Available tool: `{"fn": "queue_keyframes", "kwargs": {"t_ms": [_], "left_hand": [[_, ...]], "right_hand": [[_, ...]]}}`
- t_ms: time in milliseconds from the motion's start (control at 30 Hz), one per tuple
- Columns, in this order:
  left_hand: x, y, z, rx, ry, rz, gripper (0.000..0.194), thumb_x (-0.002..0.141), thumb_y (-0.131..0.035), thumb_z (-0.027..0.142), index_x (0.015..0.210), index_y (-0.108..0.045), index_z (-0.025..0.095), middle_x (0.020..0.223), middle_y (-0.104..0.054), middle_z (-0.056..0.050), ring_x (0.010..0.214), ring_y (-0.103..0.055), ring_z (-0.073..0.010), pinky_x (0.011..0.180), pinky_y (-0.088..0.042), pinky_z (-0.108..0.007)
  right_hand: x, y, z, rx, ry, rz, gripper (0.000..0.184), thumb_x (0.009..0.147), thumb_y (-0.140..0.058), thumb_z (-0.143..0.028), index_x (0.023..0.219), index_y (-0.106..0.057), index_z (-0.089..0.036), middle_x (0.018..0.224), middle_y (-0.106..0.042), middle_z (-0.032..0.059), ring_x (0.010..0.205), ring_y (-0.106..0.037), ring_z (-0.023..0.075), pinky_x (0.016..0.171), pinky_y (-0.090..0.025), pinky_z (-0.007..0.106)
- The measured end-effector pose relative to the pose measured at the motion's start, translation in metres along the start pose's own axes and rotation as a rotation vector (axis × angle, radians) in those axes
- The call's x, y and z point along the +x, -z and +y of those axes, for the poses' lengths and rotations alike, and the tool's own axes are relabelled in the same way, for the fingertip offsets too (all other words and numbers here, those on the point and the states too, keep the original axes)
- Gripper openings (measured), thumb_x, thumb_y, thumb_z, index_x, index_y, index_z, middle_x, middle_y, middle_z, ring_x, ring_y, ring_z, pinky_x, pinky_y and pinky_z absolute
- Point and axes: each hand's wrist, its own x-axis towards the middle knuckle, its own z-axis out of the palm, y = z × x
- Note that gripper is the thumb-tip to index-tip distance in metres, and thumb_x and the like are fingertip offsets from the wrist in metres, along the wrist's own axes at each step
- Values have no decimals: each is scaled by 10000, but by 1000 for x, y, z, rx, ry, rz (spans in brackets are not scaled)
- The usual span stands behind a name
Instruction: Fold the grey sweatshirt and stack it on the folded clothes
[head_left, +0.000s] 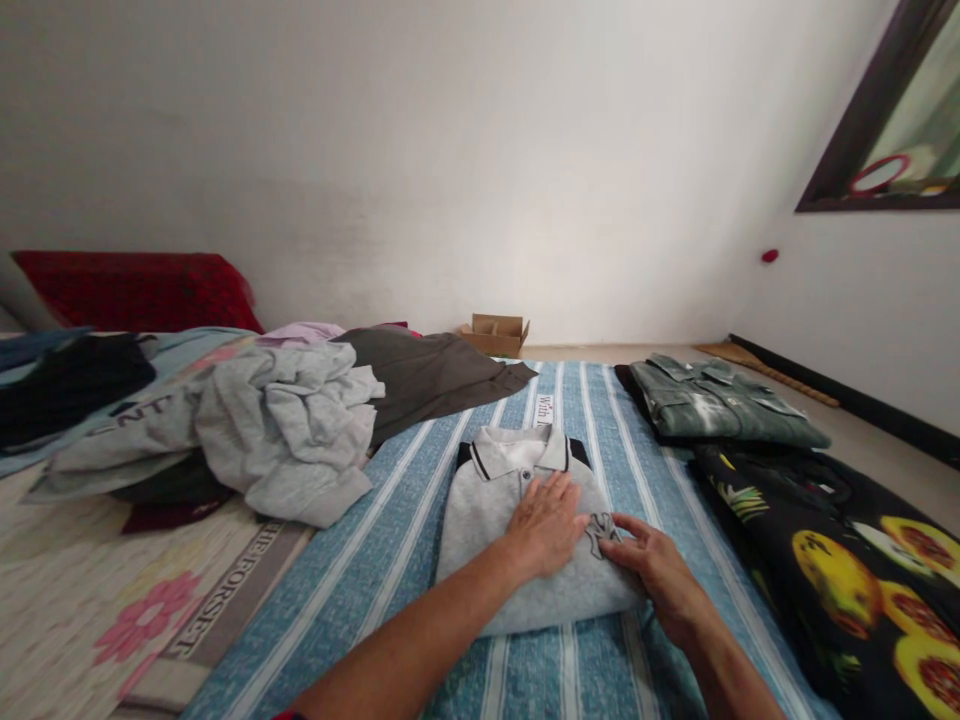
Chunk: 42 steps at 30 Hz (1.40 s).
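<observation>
A folded grey polo shirt [484,510] with a dark-trimmed collar lies on the blue striped sheet [390,540] in front of me. My left hand [547,525] rests flat on the middle of the shirt, fingers stretched out. My right hand [652,565] lies on the shirt's right edge, fingers extended beside a small grey logo [601,532].
A heap of unfolded clothes [285,420], grey and dark, sits at the left. A folded green shirt [720,405] and a black fruit-print garment [840,560] lie at the right. A small cardboard box [496,334] stands by the wall. A red pillow [142,290] is far left.
</observation>
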Motion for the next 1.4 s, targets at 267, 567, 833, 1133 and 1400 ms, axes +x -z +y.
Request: {"fn": "queue_keyframes", "kwargs": {"t_ms": [267, 567, 833, 1133, 1400], "left_hand": [[4, -2, -8, -38, 28, -70, 540, 963, -197, 436, 1398, -354, 157, 1509, -268, -102, 1402, -170, -213, 1117, -158, -458], [6, -1, -7, 41, 19, -81, 590, 950, -227, 495, 1410, -348, 147, 1516, -239, -112, 1404, -162, -237, 1115, -160, -493], [5, -5, -3, 58, 0, -67, 659, 908, -298, 584, 1408, -355, 159, 1513, -231, -144, 1403, -151, -284, 1105, -145, -534], [-1, -10, -2, -3, 16, -54, 678, 894, -289, 605, 1411, -352, 171, 1518, -230, -128, 1405, -148, -267, 1116, -136, -512], [-6, -10, -5, 21, -81, -35, 637, 879, -430, 371, 1463, -233, 207, 1516, -239, -113, 1399, -156, -289, 1120, -129, -511]], "right_hand": [[-12, -3, -7, 3, 92, -26, 844, 569, -763, -285, 1327, -427, -125, 657, -572, -39, 612, -531, 137, 574, -358, 239], [-6, -10, 0, -175, 133, 161, 595, 622, -669, -299, 1169, -559, -92, 553, -514, -52, 534, -484, 123, 514, -324, 235], [0, -10, 17, -306, 153, 261, 481, 654, -650, -376, 1052, -581, -113, 487, -510, -56, 474, -467, 131, 480, -284, 242], [-22, -20, 6, -949, 313, 566, 373, 801, -539, -322, 1141, -567, -172, 760, -654, 91, 763, -600, 273, 672, -390, 359], [17, -69, -15, -683, 749, 177, 367, 871, -413, -302, 1204, -500, -173, 1232, -539, 111, 1152, -483, 236, 977, -361, 369]]}}
